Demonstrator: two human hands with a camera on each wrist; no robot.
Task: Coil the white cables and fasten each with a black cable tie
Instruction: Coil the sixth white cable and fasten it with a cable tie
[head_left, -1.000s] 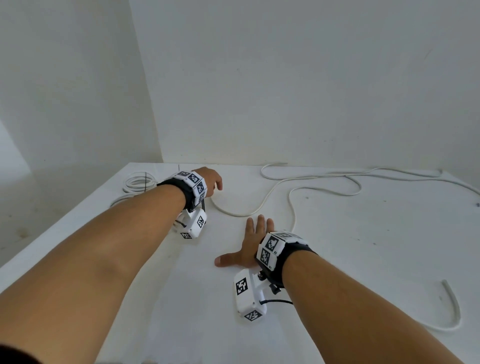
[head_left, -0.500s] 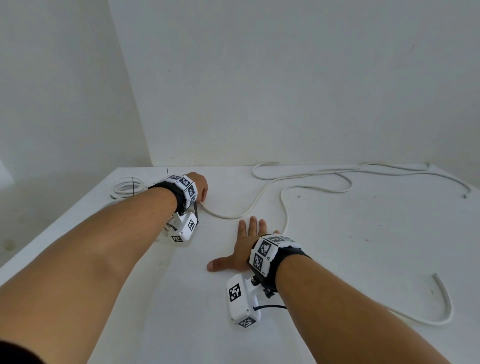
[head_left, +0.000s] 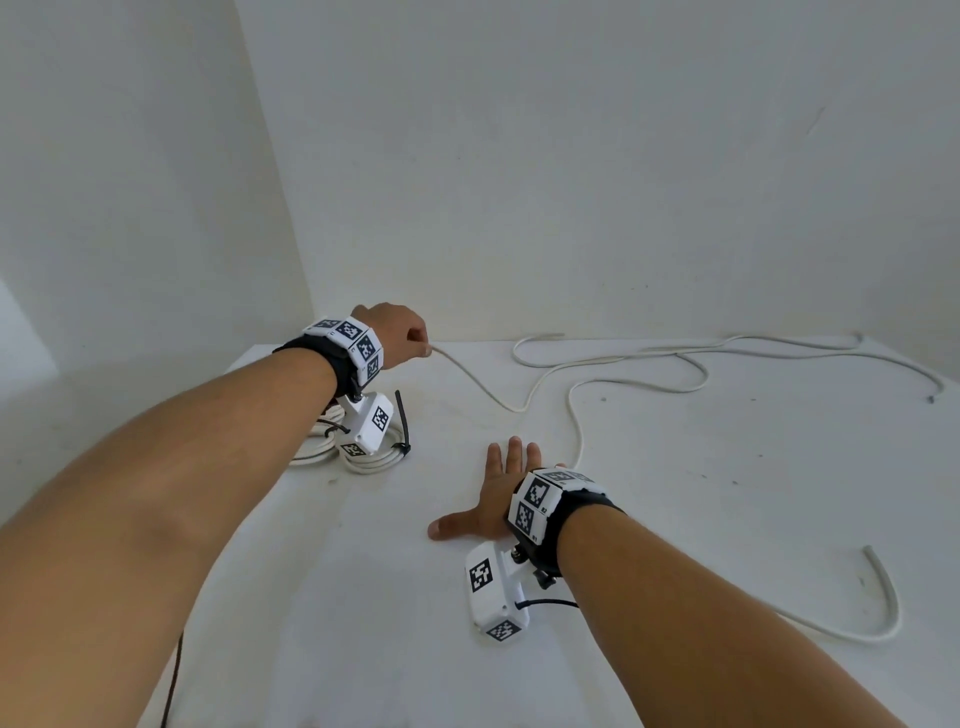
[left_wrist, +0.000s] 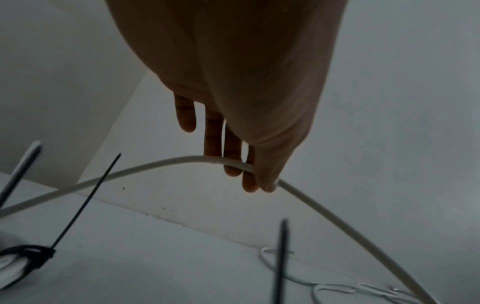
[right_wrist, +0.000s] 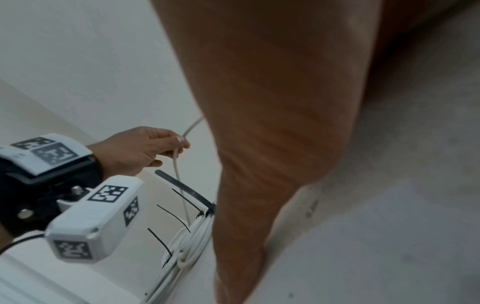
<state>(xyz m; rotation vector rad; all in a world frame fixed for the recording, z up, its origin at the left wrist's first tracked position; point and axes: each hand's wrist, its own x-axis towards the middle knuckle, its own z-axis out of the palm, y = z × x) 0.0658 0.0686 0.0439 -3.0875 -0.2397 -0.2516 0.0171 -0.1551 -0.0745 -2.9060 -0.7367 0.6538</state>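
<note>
Head view: left hand (head_left: 397, 332) shows its back only, fingertips hidden, so the grip on the loose cable (head_left: 571, 410) can't be read there. Coiled bundle (head_left: 363, 457) is partly covered by the left wrist cam & forearm; number of coils can't be told. Right hand (head_left: 498, 493): outer fingers hidden behind the wristband.

Right wrist view: the palm fills most of the pic, fingers cut off at the bottom edge; bundle runs behind it. Tie tails (right_wrist: 185, 187) visible, heads mostly hidden.

Left wrist view: dark, soft; the tied coil at the left edge is cropped, cable exits the bottom-right corner. Counter (head_left: 727, 519) specks too small to ID.
</note>
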